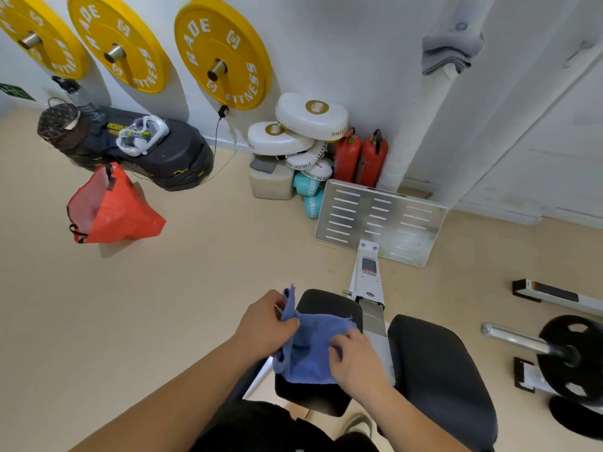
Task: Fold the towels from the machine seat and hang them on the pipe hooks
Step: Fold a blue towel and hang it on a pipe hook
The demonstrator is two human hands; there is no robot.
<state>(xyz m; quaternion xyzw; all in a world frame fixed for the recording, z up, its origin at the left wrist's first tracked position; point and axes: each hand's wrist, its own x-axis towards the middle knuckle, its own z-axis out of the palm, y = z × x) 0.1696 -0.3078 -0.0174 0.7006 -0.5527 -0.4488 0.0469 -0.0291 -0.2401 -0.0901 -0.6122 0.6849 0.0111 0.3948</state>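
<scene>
Head view, blue towel [310,349] on seat [329,305], left grip [267,324] curled round its raised edge, right grip [355,357] pinching its right side, grey towel [447,50] on pipe [421,132] beyond seat

Bare floor [212,272] left of the seat pad [329,303] is sitting wide open. Ahead, the white rail [367,282] and footplate [381,220] are standing between seat and pipe [421,135], with fire extinguishers [347,156] and stacked white pads [311,115] crowding its base. A grey towel [448,52] is hanging high on it. On the right, the barbell plate [571,353] is boxing things in.
</scene>
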